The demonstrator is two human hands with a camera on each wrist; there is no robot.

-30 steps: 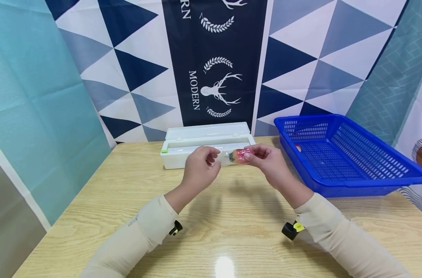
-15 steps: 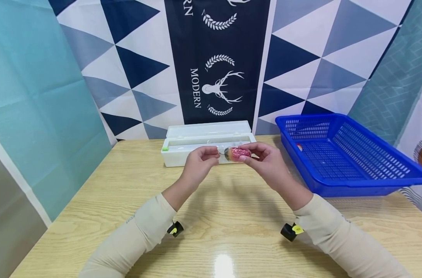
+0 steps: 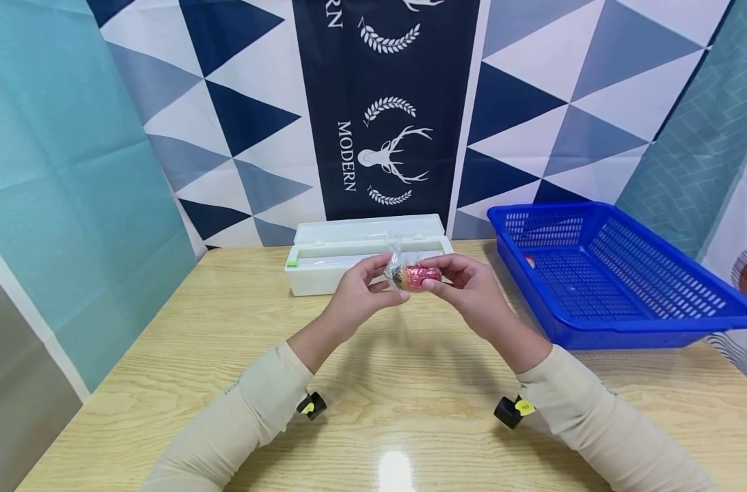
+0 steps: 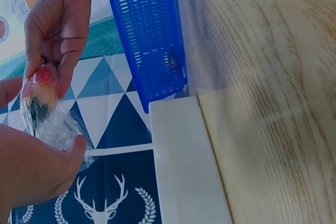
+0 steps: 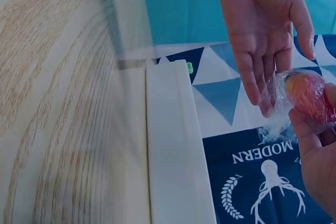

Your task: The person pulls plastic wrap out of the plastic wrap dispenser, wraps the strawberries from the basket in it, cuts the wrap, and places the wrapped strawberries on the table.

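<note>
A red-and-yellow fruit with a dark green leafy end, much like a strawberry [image 3: 421,277], is wrapped in clear plastic film [image 5: 278,114] above the table. My right hand [image 3: 471,292] pinches its red end between thumb and fingers. At the leafy end, my left hand [image 3: 362,294] touches the loose film, thumb below and fingers behind. In the right wrist view, the left hand's fingers are nearly straight, with the thumb apart. Behind both hands stands a long white box [image 3: 314,279], its lid [image 3: 367,229] raised and a small green piece [image 3: 292,264] at its left end.
To the right, a blue plastic basket [image 3: 650,328] stands on the wooden table [image 3: 225,328]; a small orange-red item [image 3: 530,261] lies inside near its left wall. Patterned cloth [image 3: 250,123] hangs behind the table.
The left hand has moved from the film's outer end in toward the leafy end. The film, earlier stretched leftward, now bunches up there. The right hand keeps its grip on the fruit.
</note>
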